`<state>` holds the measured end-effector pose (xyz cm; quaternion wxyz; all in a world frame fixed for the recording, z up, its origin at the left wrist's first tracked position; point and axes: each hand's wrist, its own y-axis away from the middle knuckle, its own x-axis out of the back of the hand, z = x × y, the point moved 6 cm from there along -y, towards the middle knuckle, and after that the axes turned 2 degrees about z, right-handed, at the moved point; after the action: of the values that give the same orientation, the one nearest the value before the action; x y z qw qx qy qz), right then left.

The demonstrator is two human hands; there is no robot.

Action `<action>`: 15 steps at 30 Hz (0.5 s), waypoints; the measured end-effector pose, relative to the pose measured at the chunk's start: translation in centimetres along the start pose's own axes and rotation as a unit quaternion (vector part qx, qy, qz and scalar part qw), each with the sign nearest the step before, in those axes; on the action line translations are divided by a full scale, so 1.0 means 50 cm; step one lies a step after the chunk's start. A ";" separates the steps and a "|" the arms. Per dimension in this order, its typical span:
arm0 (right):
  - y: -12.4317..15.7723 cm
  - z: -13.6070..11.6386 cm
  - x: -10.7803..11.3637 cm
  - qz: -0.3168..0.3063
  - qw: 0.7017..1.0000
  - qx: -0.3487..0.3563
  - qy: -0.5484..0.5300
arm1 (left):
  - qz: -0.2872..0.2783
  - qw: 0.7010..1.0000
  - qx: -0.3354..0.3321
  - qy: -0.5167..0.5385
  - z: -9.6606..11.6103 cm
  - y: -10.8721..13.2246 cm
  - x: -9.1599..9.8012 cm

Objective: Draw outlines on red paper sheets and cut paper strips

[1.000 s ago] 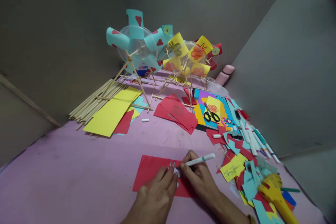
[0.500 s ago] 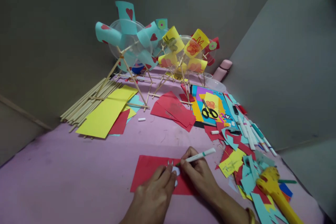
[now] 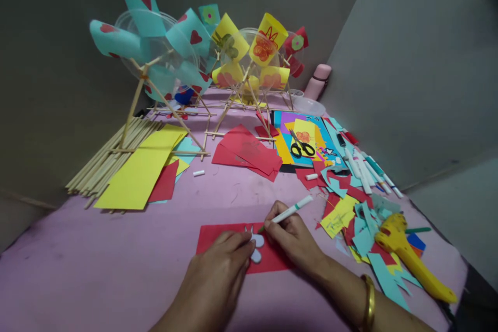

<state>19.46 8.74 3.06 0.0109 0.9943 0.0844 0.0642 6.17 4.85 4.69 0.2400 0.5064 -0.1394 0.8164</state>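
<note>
A red paper rectangle (image 3: 272, 262) lies flat in front of me. On it sits a white butterfly-shaped cut-out (image 3: 257, 241), its left part covered by my left hand (image 3: 221, 267). Those fingers lie flat, pressing the cut-out against the paper. My right hand (image 3: 293, 238) is closed around a white marker (image 3: 292, 209) with a green band, held at a slant. The marker's green tip touches or nearly touches the red paper beside the cut-out's antennae and upper right wing. A gold bangle (image 3: 368, 301) circles the right wrist.
Pinwheels with blue (image 3: 148, 15) and yellow (image 3: 268, 44) paper blades stand on stick frames behind. Sticks and yellow sheets (image 3: 143, 171) lie left. Red papers (image 3: 249, 150), scissors (image 3: 301, 145), markers (image 3: 363, 171), paper scraps (image 3: 363, 233) and a yellow glue gun (image 3: 412, 262) are farther right.
The view has shifted, and my left hand sits slightly left of the cut-out, uncovering more of its right wings. The marker stays in my right hand near the antennae.
</note>
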 end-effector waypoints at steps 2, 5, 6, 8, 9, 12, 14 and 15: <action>0.001 0.001 0.001 0.000 1.000 0.001 -0.001 | 0.003 1.000 -0.005 0.007 -0.003 0.000 0.004; 0.001 0.001 0.002 0.001 1.000 0.001 -0.006 | 0.003 1.000 0.006 -0.011 -0.010 -0.001 0.001; 0.002 0.001 0.002 0.000 1.000 0.000 -0.008 | 0.003 1.000 0.006 -0.015 -0.011 -0.002 -0.001; 0.002 0.000 0.004 0.000 1.000 -0.003 -0.011 | 0.006 1.000 0.002 -0.017 -0.012 -0.004 -0.003; 0.002 -0.001 0.004 0.000 1.000 -0.004 -0.012 | 0.006 1.000 0.001 -0.018 -0.013 -0.005 -0.004; 0.002 -0.001 0.007 -0.001 1.000 -0.005 -0.015 | 0.005 1.000 0.007 -0.026 -0.016 -0.005 -0.005; 0.002 0.000 0.008 -0.003 1.000 -0.006 -0.019 | 0.000 1.000 0.009 -0.030 -0.017 -0.004 -0.006; 0.003 0.001 0.008 -0.003 1.000 -0.005 -0.021 | -0.004 0.999 0.009 -0.030 -0.018 -0.003 -0.007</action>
<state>19.87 8.68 3.08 0.0180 0.9951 0.0872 0.0439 5.71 5.31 4.00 0.2344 0.5336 -0.1374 0.8009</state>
